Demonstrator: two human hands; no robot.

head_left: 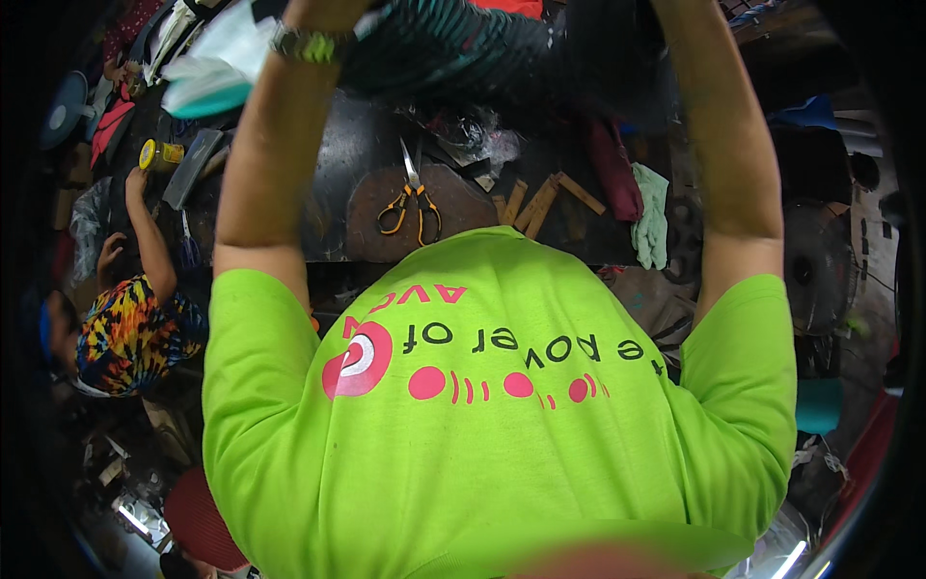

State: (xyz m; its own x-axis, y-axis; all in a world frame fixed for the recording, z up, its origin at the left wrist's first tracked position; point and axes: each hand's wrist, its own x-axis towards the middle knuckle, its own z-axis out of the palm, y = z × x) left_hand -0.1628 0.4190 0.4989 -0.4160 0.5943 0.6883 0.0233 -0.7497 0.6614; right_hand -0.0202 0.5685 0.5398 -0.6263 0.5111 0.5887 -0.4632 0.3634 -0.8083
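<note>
Both of my arms stretch up to the top edge of the head view. Of my left hand [326, 13], only the part just past the wristband [307, 45] shows; its fingers are cut off. My right hand lies beyond the edge, with only the right forearm [719, 116] seen. Between the arms is a dark bundle with teal stripes [449, 48], smeared by motion; whether either hand grips it is hidden. Below it, orange-and-black-handled scissors [413, 196] lie partly open on a rounded brown board [470, 205].
Crumpled clear plastic [473, 135], wooden strips [542, 205], maroon cloth [614, 174] and a pale green glove [651, 212] lie on the dark table [333, 145]. At left, another person in a colourful shirt [135, 333] reaches to a yellow jar [159, 154].
</note>
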